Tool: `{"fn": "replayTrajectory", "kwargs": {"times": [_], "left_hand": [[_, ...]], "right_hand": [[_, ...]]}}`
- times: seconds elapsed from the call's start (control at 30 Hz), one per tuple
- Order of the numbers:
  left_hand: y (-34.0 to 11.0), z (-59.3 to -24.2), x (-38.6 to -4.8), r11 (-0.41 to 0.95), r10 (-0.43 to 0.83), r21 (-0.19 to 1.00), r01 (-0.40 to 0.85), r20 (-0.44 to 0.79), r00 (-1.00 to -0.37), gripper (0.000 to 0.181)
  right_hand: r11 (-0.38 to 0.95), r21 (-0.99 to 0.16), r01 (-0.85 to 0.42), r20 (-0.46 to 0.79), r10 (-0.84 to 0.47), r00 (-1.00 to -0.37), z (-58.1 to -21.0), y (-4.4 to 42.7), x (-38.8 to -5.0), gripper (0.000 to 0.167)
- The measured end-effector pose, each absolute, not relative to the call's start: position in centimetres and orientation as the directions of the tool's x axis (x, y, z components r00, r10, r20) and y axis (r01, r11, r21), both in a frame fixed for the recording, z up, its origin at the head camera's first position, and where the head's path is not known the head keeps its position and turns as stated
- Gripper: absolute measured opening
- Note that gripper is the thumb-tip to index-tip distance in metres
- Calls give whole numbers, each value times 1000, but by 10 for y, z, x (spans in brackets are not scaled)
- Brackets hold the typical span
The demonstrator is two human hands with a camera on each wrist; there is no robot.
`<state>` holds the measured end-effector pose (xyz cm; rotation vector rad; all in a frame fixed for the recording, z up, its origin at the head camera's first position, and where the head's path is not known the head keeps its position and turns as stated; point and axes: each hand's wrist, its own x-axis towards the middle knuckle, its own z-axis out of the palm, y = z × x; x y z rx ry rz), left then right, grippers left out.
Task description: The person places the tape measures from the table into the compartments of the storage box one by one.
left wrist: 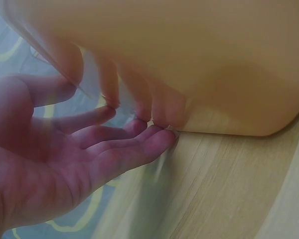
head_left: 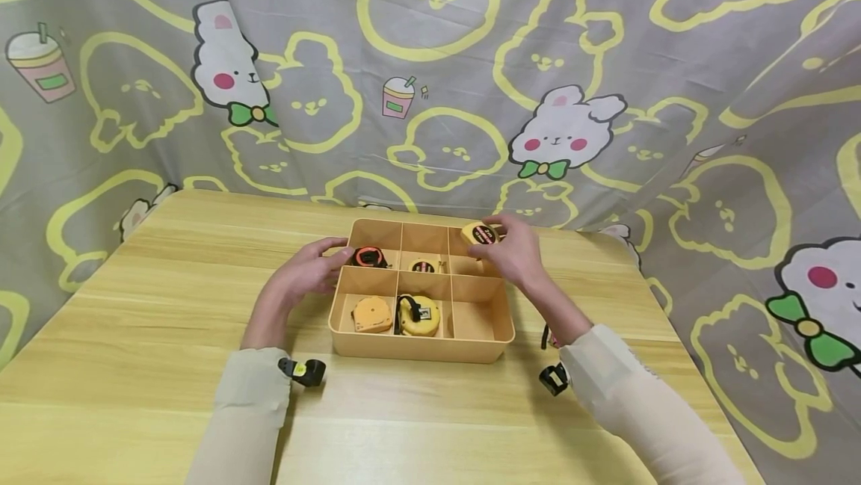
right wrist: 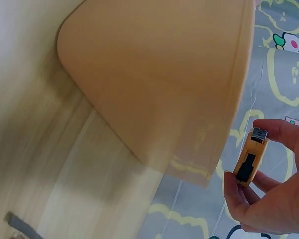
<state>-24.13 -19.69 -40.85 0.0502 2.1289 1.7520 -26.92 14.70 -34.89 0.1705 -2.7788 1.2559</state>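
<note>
My right hand (head_left: 514,249) pinches a yellow tape measure (head_left: 479,234) with a round black label between thumb and fingers. It is held up over the back right compartment of a tan divided box (head_left: 420,350); in the right wrist view its narrow edge shows a metal tip and black slider. My left hand (head_left: 306,272) rests relaxed fingers against the box's left wall, thumb at the rim. Inside the box lie a red-and-black tape measure (head_left: 370,256), a smaller yellow one (head_left: 424,267), an orange one (head_left: 372,314) and a round yellow one (head_left: 425,320) with a black strap.
The box stands on a light wooden table (head_left: 168,306). A small pink-and-black object (head_left: 553,338) lies partly hidden by the right forearm. Behind the table hangs a grey patterned curtain (head_left: 323,59). Each wrist bears a small black camera (head_left: 309,373).
</note>
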Motion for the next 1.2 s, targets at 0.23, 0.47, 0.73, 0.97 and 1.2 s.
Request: {"fn": "replayTrajectory", "kwargs": {"times": [0.23,0.47,0.73,0.97,1.2], "left_hand": [[-196,-407,-241,224,263,952,-209,-266,-928,64],[-195,-407,-241,228,264,952,-202,-260,-929,66],[-195,-405,-240,214,265,955,-204,-258,-929,65],[-195,-405,-241,213,273,956,-203,-258,-927,65],[-197,-407,-241,228,263,952,-202,-261,-929,64]], "right_hand": [[669,-730,-141,131,-66,-989,-349,140,-269,64],[640,-760,-115,86,-76,-993,-351,133,-268,65],[664,-741,-100,65,-78,-995,-352,128,-266,64],[687,-720,-102,66,-79,-995,-356,131,-265,63],[702,-705,-101,70,-73,-995,-360,133,-264,61]]}}
